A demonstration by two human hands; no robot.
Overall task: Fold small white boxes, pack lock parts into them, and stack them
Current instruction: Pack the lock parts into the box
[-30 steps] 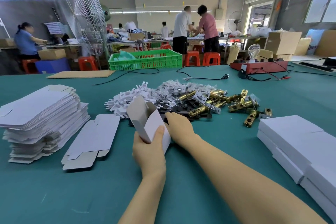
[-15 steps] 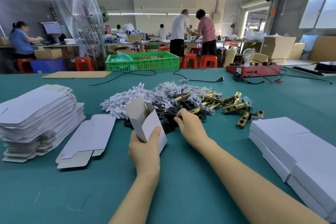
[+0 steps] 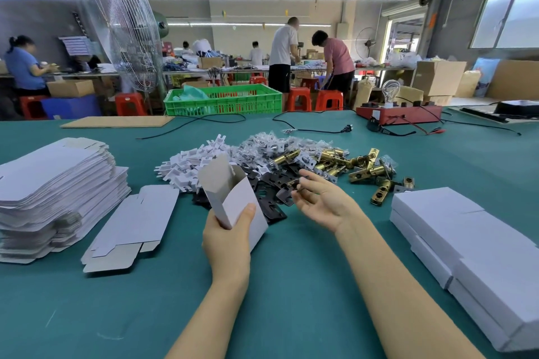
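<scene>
Since the earlier frame the right hand (image 3: 320, 201) has lifted off the parts pile (image 3: 291, 166), palm up, pinching a small dark part (image 3: 294, 183) at its fingertips, while the left hand (image 3: 230, 237) grips the open box (image 3: 233, 198) upright above the table (image 3: 291, 285). The light pinch could drop the part short of the box's narrow mouth. Open table lies near; blanks (image 3: 55, 192) left, packed boxes (image 3: 472, 245) right, pile beyond.

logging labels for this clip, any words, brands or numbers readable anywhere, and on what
None can be read.
White box in the left hand: blank.
Flat blanks and closed boxes: blank.
Brown cartons at the back: no print that can be made out.
Sheets on the wall: lines too small and blurred to read.
Red unit: no legible marking.
</scene>
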